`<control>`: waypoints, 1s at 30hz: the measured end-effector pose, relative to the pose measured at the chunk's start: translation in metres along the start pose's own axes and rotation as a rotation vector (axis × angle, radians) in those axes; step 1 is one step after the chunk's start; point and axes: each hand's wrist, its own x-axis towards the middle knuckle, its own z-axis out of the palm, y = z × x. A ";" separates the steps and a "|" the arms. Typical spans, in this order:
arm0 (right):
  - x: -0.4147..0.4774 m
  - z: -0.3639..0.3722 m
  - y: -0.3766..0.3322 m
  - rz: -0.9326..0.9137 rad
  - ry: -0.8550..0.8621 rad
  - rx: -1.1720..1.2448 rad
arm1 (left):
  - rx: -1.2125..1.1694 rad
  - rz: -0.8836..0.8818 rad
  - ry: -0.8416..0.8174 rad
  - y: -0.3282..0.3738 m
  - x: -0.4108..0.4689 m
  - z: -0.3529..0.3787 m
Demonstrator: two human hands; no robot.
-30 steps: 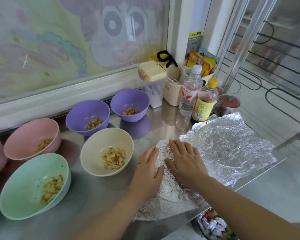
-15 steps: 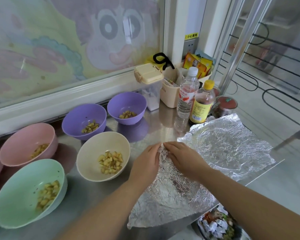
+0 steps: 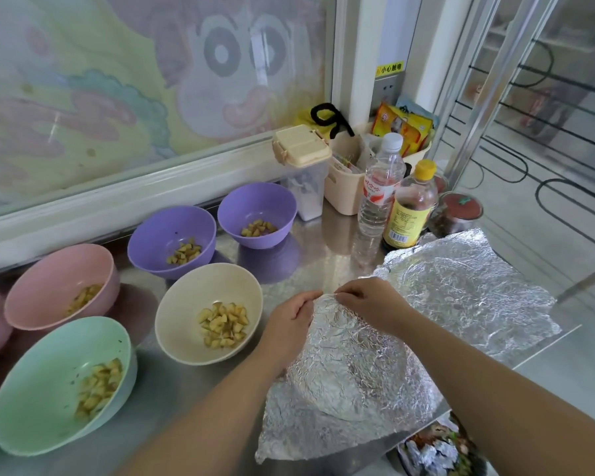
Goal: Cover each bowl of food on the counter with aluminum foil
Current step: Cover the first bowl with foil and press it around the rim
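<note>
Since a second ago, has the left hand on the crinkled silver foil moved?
Yes: the left hand moved forward alongside the round cream bowl, to the crinkled foil's far edge.

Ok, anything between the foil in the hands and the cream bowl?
Nothing visible does. The left hand and right hand pinch the far edge of the crinkled aluminum foil sheet; the cream round bowl sits just left, only bare steel counter between.

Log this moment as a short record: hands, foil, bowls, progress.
left hand: pinches far edge of near foil sheet
right hand: pinches the same edge
second foil sheet: lies on counter, farther right
bowls uncovered: cream bowl, green bowl, pink bowl, purple bowl, second purple bowl
contents: chopped food in each
progress: no visible bowl covered yet
</note>
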 end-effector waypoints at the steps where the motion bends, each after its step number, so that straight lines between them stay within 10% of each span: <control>1: 0.000 0.001 0.001 -0.003 0.005 0.003 | -0.015 -0.022 -0.007 -0.001 0.000 0.000; 10: -0.007 0.008 -0.001 -0.040 0.072 -0.076 | 0.012 -0.009 0.039 0.004 -0.008 0.003; 17: -0.043 -0.006 -0.032 -0.174 0.273 -0.077 | -0.016 -0.093 0.427 0.002 -0.058 0.024; 20: -0.076 0.012 -0.038 -0.150 0.174 -0.210 | 0.159 0.134 0.466 0.005 -0.064 0.023; 30: -0.082 0.037 -0.010 0.058 0.127 -0.449 | 0.606 0.340 0.020 0.006 -0.009 0.006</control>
